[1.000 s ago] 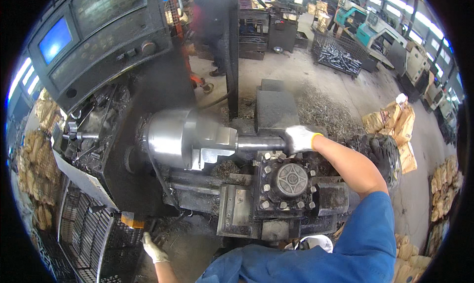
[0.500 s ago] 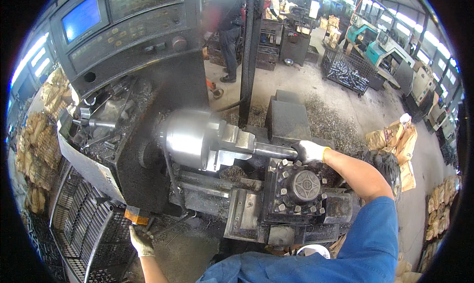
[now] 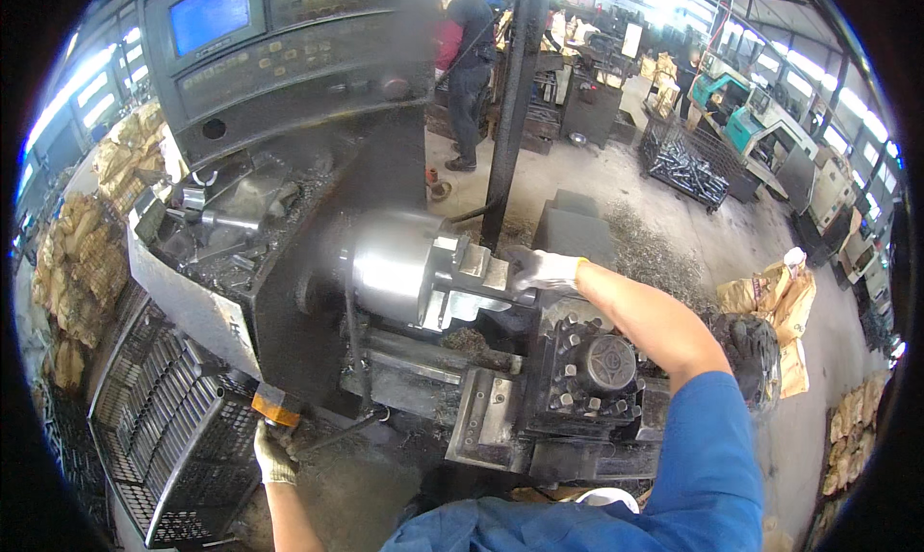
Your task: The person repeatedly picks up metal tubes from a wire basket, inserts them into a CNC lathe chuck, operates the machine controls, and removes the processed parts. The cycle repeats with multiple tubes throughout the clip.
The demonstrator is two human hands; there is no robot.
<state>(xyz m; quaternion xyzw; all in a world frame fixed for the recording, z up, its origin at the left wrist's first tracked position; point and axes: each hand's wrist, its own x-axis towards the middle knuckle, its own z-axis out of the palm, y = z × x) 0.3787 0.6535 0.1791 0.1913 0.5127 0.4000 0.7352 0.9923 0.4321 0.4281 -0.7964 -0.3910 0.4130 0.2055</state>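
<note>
Head view: bar (image 3: 517,297) at the chuck (image 3: 393,267), right hand (image 3: 539,269) over it.
Looks like the bar-handling step. Right fingers curled by the chuck, grip can't be told. Left hand (image 3: 275,454) up against the orange block (image 3: 276,407), hold unclear. Bar sits behind the tool post (image 3: 609,361); next move likely calls for fingers clear of the chuck.

Machine bed (image 3: 431,361) runs below and left of the right hand (image 3: 544,270): square tool post (image 3: 608,362) mounted on it, on the near side of that hand; small chip heap (image 3: 465,340) by the rails. Metal tray (image 3: 192,281), beyond and left of the left hand (image 3: 274,453): loose metal parts (image 3: 231,222), chips around them. Floor (image 3: 756,230): shavings (image 3: 656,251) beyond and right of the right hand, paper sack (image 3: 791,307) well right of it, wire crate (image 3: 676,182) with shiny parts farther out.
</note>
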